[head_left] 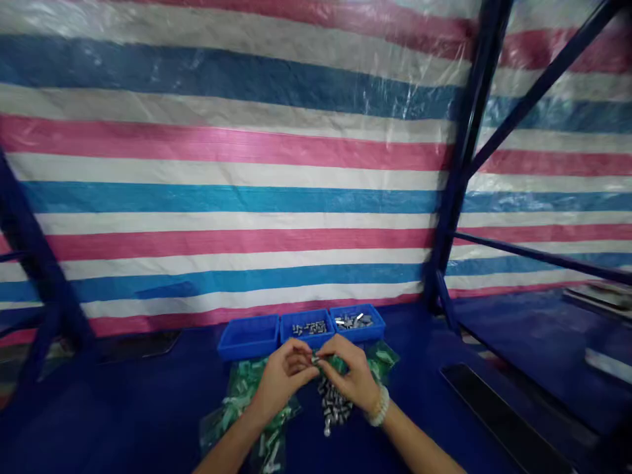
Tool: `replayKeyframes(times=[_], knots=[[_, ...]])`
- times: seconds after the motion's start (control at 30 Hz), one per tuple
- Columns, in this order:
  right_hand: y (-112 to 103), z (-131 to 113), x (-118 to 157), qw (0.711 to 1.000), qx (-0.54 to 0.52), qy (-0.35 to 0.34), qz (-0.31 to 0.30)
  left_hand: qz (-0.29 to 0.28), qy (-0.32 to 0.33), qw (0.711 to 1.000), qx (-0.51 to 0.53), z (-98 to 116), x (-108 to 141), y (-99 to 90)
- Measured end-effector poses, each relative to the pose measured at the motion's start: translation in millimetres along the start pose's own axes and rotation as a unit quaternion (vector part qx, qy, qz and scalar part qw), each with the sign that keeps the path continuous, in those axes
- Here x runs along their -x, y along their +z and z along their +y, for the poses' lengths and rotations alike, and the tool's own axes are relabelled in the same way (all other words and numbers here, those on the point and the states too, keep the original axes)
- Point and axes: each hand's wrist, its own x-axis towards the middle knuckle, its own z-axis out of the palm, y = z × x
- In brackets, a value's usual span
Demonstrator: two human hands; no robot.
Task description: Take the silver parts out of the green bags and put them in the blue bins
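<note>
The two hands meet in the middle, over the blue table (148,408). The left hand (282,378) and the right hand (351,378) both pinch one tiny metal piece (314,359) between their fingertips, holding it just above the table. The right wrist wears a white bead bracelet (380,407).

Right under the hands lies a pile of small metal pieces (334,405), too many to count. Green plastic bags (241,395) lie beside it, mostly on the left, with one more peeking out on the right; I cannot count them.

Behind the hands stand three blue trays in a row. The left tray (248,337) looks bare inside. The middle tray (307,327) and the right tray (357,322) each hold some small metal bits.

A striped sheet (237,171) in pink, blue and white hangs behind it all.
</note>
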Motion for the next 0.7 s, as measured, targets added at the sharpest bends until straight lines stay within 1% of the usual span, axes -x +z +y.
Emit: replayKeyframes(times=[0.07,0.17,0.3,0.37,0.4,0.5,0.57,0.63,0.67,0.7], knots=[[-1,1,1,1.0,0.008,0.011,0.011,0.006,-0.007,1.0,-0.005,-1,2,5.1],[-2,2,2,1.0,0.012,0.027,0.002,0.028,0.002,0.999,-0.026,-3,7,11.5],[2,3,3,0.998,0.005,0.034,-0.06,0.061,0.055,0.994,-0.079,-3,10,13.8],[3,4,3,0.996,0.005,0.027,-0.086,0.072,0.091,0.986,-0.117,-1,3,10.2],[3,5,4,0.996,0.006,0.027,-0.09,0.08,0.109,0.981,-0.139,0,-4,7.0],[2,10,4,0.997,0.014,0.04,-0.066,0.107,0.152,0.956,-0.228,4,-36,-6.2],[0,14,4,0.998,0.022,0.053,-0.039,0.117,0.16,0.932,-0.304,3,-57,-14.3],[-2,17,4,0.998,0.03,0.062,-0.014,0.104,0.148,0.911,-0.37,-1,-68,-18.5],[-2,19,4,0.997,0.033,0.067,-0.001,0.087,0.143,0.903,-0.395,-4,-67,-18.7],[-3,20,4,0.997,0.037,0.071,0.012,0.057,0.141,0.896,-0.416,-6,-63,-17.6]])
